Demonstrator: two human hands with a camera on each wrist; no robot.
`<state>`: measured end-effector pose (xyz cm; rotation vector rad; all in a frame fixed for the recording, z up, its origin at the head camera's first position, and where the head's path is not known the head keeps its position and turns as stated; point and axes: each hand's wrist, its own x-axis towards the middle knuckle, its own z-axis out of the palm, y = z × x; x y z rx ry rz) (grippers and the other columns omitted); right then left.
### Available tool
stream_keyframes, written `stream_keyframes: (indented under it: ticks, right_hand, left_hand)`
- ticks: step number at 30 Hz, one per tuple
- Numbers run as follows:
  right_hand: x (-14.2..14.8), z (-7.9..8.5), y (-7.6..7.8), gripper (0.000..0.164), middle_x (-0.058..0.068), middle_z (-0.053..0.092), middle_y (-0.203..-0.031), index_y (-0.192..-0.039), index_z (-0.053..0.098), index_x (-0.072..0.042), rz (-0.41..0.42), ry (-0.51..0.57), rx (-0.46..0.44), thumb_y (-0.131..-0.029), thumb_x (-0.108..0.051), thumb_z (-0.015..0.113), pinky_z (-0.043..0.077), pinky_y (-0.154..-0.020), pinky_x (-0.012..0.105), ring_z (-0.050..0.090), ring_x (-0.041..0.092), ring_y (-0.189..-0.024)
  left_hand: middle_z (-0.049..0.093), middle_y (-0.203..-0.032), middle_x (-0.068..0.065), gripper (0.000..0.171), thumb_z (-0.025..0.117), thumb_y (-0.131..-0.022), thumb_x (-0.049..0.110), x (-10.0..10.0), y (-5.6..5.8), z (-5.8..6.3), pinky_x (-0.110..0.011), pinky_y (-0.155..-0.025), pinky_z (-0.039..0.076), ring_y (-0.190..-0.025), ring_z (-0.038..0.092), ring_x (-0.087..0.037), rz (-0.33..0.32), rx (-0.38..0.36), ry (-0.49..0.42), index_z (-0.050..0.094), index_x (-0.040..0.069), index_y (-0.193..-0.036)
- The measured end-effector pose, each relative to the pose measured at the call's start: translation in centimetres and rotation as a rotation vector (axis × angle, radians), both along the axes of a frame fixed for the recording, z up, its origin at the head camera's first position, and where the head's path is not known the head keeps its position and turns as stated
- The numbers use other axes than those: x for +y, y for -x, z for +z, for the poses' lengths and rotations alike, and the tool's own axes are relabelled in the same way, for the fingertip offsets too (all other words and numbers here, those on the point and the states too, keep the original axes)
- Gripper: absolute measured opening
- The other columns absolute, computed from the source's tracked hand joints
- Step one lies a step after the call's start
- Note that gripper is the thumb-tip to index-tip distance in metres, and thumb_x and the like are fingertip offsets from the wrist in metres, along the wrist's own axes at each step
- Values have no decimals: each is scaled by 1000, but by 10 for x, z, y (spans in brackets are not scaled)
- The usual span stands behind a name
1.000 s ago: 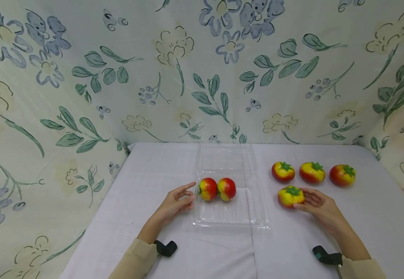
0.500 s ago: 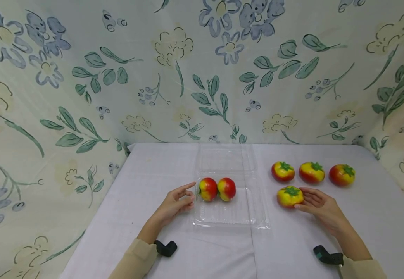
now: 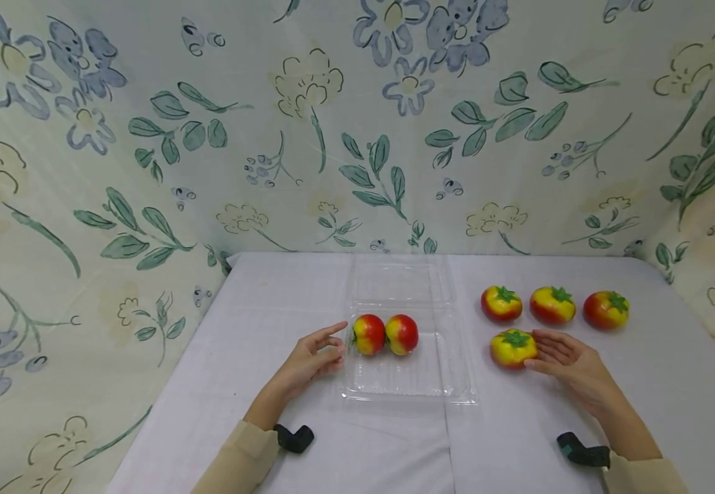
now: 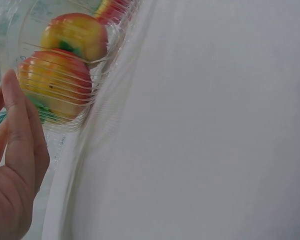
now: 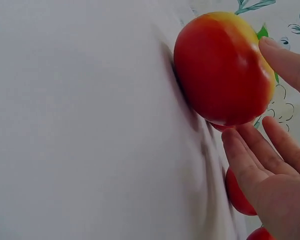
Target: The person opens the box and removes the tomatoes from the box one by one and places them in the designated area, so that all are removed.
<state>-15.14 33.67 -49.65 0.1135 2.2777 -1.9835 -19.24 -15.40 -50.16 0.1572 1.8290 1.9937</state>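
Observation:
A glossy red-and-yellow persimmon-like fruit [image 3: 514,348] with a green leafy cap sits on the white cloth. My right hand [image 3: 570,367] is at its right side, thumb and fingers spread loosely around it. In the right wrist view, the thumb overlaps the edge of this fruit [image 5: 222,67] and the fingertips lie close under it; whether they touch I cannot tell. A clear plastic clamshell box [image 3: 394,394] lies with its lid folded back, holding two similar fruits [image 3: 368,335] side by side. My left hand [image 3: 308,357] is at the box's left edge, index finger extended against it.
Behind the single fruit stand three more like it, a left one [image 3: 501,304], a middle one [image 3: 552,305] and a right one [image 3: 606,310]. The box's lid [image 3: 401,281] reaches toward the table's back edge. A flower-patterned curtain [image 3: 357,185] hangs behind the table.
My right hand has drawn back slightly to the right, its thumb moving off the front of the fruit. The left hand and the box have stayed in place.

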Motion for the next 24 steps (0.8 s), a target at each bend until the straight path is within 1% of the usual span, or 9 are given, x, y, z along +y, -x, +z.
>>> stream_keyframes:
  ticks: [4, 7, 13, 17, 24]
  right_hand:
    - [6, 4, 2, 65, -15, 58, -122, -145, 40, 1, 5, 45, 53, -90, -5, 74, 51, -86, 14, 59, -6, -108]
    - [9, 9, 4, 62, -12, 58, -125, -144, 42, -1, 10, 40, 90, -91, -6, 73, 51, -85, 13, 59, -6, -110]
    - [8, 18, 3, 58, -12, 61, -124, -143, 43, -1, 8, 95, 138, -91, 1, 70, 51, -84, 13, 60, -4, -111]
    - [4, 24, 2, 58, -11, 60, -125, -142, 44, -1, 11, 107, 156, -91, 2, 70, 51, -85, 13, 59, -4, -112]
    - [-7, 34, 1, 56, -9, 58, -127, -141, 47, -2, 3, 47, 188, -91, -1, 72, 49, -85, 11, 57, -5, -113]
  left_hand:
    - [55, -110, -10, 57, 67, -96, 9, 0, 0, 0, -24, -78, 58, -78, 64, -12, 1, 1, -1, 47, 11, -149]
    - [55, -110, -11, 57, 68, -96, 10, 0, 1, -1, -25, -79, 58, -78, 65, -13, 2, 3, 0, 48, 12, -149]
    - [55, -110, -10, 57, 69, -96, 11, 0, 1, -2, -25, -80, 58, -78, 65, -13, -1, 7, 1, 48, 12, -149]
    - [55, -110, -11, 58, 68, -96, 11, 0, 1, -2, -25, -79, 58, -78, 65, -12, -5, 11, 1, 47, 11, -149]
    - [55, -109, -11, 57, 68, -96, 10, -1, 2, -2, -25, -79, 58, -77, 65, -13, 0, 3, 5, 48, 11, -149]
